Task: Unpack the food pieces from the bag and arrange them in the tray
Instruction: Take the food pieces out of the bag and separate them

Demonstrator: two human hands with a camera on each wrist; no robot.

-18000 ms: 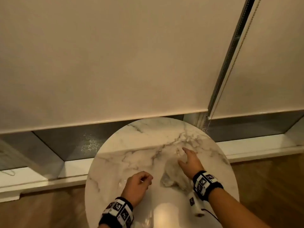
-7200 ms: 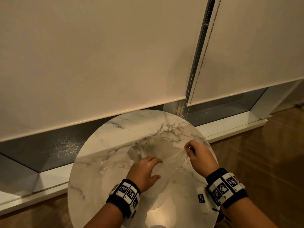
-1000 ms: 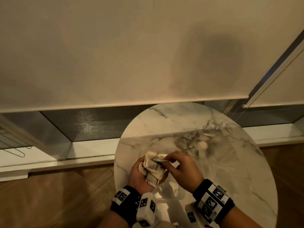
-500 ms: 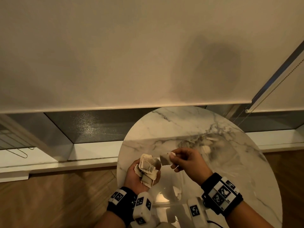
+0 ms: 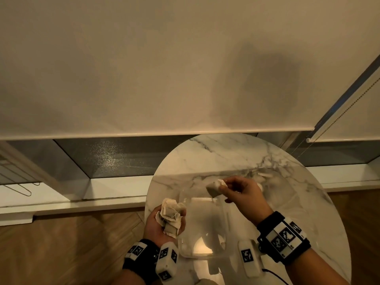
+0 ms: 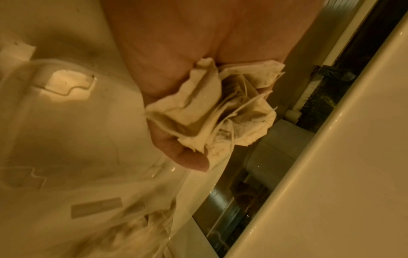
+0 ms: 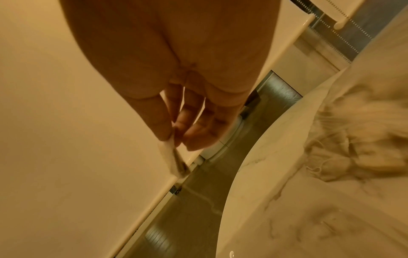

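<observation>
Since half a second before, the right hand [image 5: 240, 192] had lifted farther from the left hand [image 5: 162, 223], pinching one soft, pale food piece [image 5: 214, 187] above the clear, glossy tray [image 5: 202, 227] (likely placing next). Left fingers curled around the crumpled bundle of pieces [image 5: 170, 212]. The bag lay far right.

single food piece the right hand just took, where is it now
Head view: pinched in the right hand, the single piece hangs above the clear tray.
</observation>
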